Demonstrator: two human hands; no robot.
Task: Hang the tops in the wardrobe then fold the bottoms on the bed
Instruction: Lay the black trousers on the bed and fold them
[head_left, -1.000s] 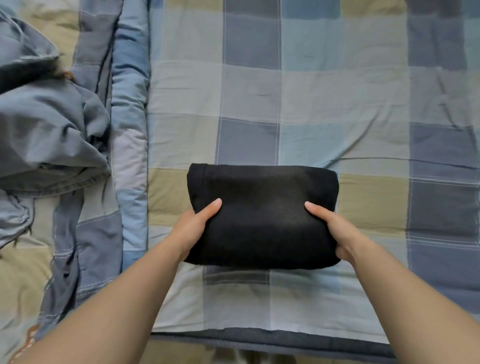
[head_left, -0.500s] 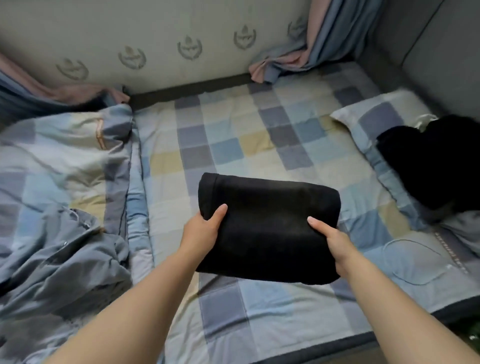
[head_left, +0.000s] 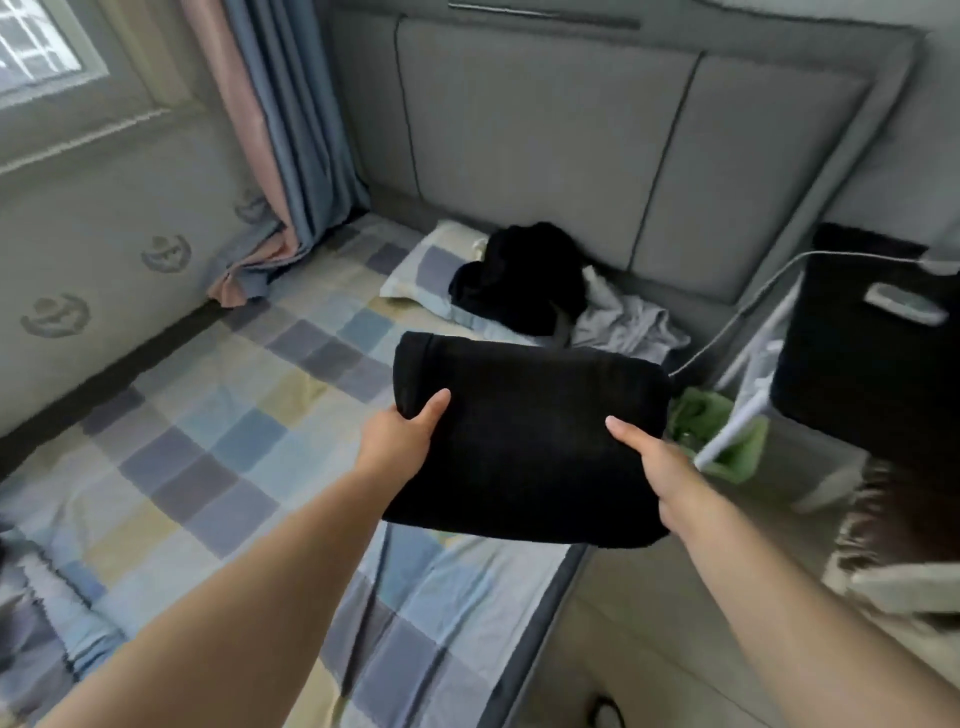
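A folded black garment (head_left: 524, 436) is held up in the air over the bed's right edge. My left hand (head_left: 402, 439) grips its left side with the thumb on top and the fingers hidden underneath. My right hand (head_left: 657, 470) grips its right side the same way. The bed (head_left: 218, 447) with its checked sheet lies below and to the left. At the head of the bed a heap of black clothing (head_left: 519, 283) and a grey garment (head_left: 626, 325) lie on and beside the pillow (head_left: 415, 273).
A grey padded headboard (head_left: 571, 140) stands behind the pillow. To the right are a black box-shaped object (head_left: 872, 338) with a white cable, a white rack leg and a green bag (head_left: 717, 431). Curtains (head_left: 280, 135) hang at the left by the window.
Both hands have lifted the folded black garment off the sheet and carried it right, toward the head of the bed. My view has turned from the mattress to the headboard.
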